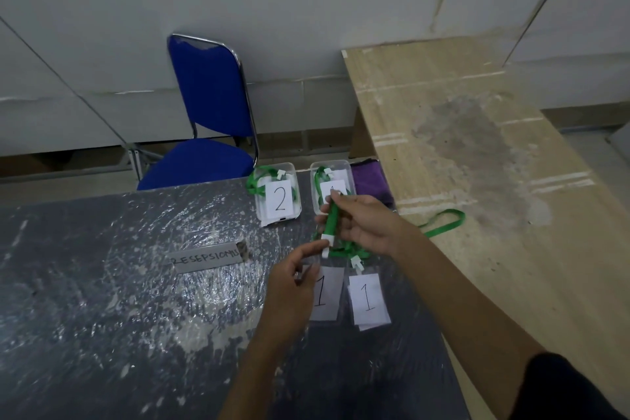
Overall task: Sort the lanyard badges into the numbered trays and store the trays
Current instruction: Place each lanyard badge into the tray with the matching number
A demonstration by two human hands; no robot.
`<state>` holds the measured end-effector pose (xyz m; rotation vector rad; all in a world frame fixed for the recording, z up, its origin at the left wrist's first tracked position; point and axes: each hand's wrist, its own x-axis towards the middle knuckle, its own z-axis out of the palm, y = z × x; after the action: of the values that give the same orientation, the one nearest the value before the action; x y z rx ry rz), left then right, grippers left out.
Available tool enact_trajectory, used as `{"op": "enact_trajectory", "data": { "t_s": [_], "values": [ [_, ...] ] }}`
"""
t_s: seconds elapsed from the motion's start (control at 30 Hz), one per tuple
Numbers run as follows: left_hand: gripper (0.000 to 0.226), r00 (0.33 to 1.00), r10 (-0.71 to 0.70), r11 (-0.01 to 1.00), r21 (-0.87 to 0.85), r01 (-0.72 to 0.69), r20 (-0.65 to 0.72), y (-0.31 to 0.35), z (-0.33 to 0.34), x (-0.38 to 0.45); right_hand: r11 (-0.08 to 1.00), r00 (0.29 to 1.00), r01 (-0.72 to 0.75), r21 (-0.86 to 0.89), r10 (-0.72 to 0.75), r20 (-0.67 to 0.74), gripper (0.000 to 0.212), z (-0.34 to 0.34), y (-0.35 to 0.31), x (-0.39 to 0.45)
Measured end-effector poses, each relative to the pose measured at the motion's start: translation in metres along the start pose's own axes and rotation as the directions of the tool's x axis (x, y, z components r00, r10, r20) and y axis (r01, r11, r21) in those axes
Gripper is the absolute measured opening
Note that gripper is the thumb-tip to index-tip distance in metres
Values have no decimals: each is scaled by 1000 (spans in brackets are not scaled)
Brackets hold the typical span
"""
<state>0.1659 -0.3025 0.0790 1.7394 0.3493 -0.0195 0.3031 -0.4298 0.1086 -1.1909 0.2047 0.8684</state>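
Two clear plastic trays stand at the table's far edge: one [293, 215] holds a badge marked 2 with green lanyard, the other [315, 181] holds a badge partly hidden by my right hand. My right hand [364, 225] grips a folded green lanyard [331, 220] above the table. My left hand [296, 280] pinches the lanyard's white clip end [326, 244]. Below it lies a badge marked 1 [327, 293], partly under my left hand. Another badge marked 1 [370, 298] lies to its right with its white clip.
A grey name sign [208, 257] lies on the dark, scuffed table [102, 300]. A purple cloth [370, 181] sits beside the right tray. A wooden table [494, 181] adjoins on the right, with a lanyard loop [446, 223] lying on it. A blue chair [208, 119] stands behind.
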Motion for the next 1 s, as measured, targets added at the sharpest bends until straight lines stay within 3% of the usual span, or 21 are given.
{"op": "enact_trajectory", "data": {
  "t_s": [0.33, 0.47, 0.67, 0.83, 1.0],
  "values": [
    [45, 999, 41, 999, 27, -40, -30, 12, -28, -15, 950, 957, 263, -166, -279, -84, 20, 55, -82, 5],
    [47, 997, 45, 997, -53, -48, -60, 14, -43, -13, 851, 919, 368, -374, -395, 6, 23, 75, -99, 4],
    [41, 997, 71, 997, -30, -71, -19, 18, -63, -4, 683, 860, 463, -565, -501, 99, 25, 109, -113, -8],
    [33, 989, 150, 988, -23, -151, -10, 29, -75, 14, 462, 761, 509, -726, -636, 129, 17, 131, -125, -16],
    [29, 963, 270, 953, 139, -268, 7, 33, -83, 40, 70, 548, 410, -909, -816, 184, 19, 136, -140, -14]
  ]
}}
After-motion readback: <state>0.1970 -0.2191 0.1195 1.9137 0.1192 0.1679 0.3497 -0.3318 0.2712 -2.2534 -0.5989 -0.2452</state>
